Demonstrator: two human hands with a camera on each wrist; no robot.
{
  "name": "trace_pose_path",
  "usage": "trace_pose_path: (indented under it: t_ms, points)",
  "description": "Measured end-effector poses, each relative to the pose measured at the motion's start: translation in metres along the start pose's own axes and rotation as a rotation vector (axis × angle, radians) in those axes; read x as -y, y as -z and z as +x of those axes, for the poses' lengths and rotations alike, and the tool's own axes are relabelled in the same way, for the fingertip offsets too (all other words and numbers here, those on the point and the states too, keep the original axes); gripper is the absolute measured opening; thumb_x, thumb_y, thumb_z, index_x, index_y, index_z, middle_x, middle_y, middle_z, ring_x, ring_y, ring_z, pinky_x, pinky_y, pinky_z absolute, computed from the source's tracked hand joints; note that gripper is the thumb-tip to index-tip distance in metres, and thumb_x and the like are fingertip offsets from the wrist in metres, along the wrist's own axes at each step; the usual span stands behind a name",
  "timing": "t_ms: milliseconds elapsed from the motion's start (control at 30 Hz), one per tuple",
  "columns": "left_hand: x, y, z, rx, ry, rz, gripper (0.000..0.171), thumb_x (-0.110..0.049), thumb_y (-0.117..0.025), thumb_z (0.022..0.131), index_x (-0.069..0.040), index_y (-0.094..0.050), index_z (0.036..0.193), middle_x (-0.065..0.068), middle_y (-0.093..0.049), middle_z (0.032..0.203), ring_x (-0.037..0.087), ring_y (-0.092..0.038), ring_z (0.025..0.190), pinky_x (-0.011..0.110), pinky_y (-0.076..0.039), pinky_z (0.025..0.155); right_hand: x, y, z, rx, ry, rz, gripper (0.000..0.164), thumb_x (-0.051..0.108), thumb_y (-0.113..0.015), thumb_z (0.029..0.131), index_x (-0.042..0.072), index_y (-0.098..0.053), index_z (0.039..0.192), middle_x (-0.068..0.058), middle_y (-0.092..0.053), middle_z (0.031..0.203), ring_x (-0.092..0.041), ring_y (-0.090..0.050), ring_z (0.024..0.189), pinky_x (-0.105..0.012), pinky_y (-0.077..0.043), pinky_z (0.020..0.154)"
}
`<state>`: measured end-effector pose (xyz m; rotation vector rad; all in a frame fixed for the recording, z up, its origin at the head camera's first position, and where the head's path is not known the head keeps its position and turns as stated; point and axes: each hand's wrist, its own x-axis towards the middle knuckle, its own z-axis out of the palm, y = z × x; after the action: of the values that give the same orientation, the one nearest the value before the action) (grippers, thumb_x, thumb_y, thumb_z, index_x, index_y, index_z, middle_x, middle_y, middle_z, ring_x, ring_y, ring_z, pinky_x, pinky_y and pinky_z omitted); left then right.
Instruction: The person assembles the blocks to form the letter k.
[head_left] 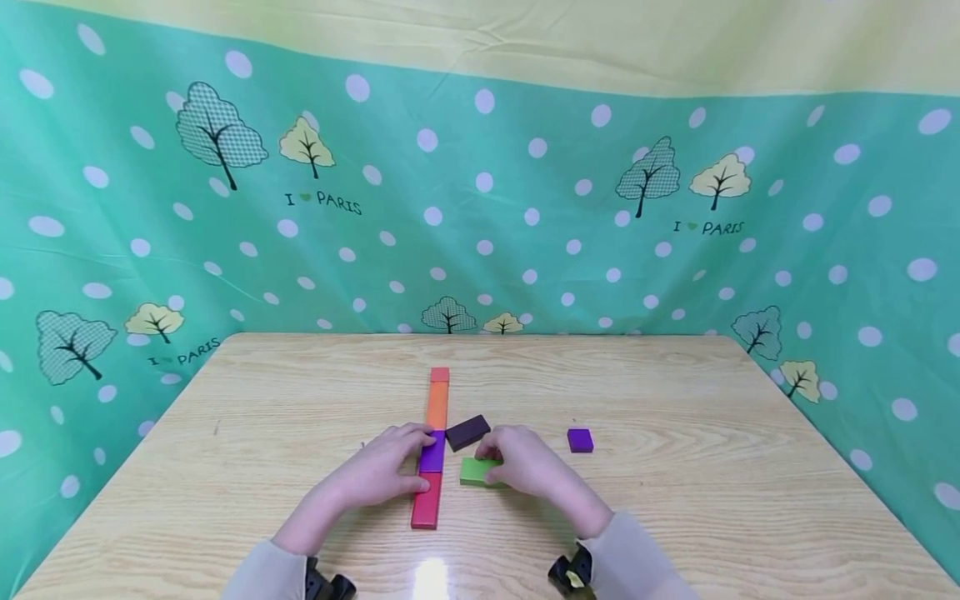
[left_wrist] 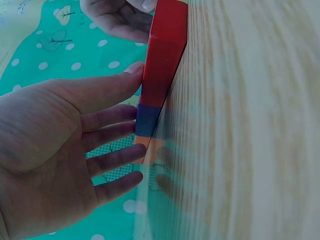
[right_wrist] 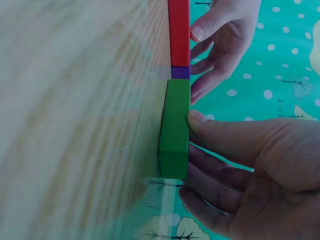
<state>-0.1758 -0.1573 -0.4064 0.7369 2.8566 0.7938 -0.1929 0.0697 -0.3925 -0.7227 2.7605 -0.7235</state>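
Left hand (head_left: 377, 471): fingers spread, angled toward the table's (head_left: 697, 508) far right corner, thumb touching red block (head_left: 425, 508)
Right hand (head_left: 527, 460): angled far left, pinching green block (head_left: 474, 473)

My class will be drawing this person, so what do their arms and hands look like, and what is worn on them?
The left hand and right hand are bare and ungloved. The left sleeve and right sleeve are plain and pale grey, ending short of the hands. A black device shows beside each sleeve.
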Motion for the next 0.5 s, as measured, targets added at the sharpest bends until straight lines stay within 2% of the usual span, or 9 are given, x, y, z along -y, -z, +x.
trace_pose_path:
  t_ms: [500]
  points:
    - [-0.0009,0.0006,0.001,0.008,0.009,0.004,0.055,-0.029,-0.071,0.077,-0.004,-0.053,0.123,0.011,-0.045,0.135,0.033,-0.04,0.125,0.049,-0.034,0.102,0.0081,-0.0034,0.0053,-0.032,-0.002,-0.002,0.02,0.013,-0.074,0.073,0.009,-0.067,0.091,0.004,-0.059,0.079,-0.007,-0.052,0.072,-0.021,-0.045,0.065]
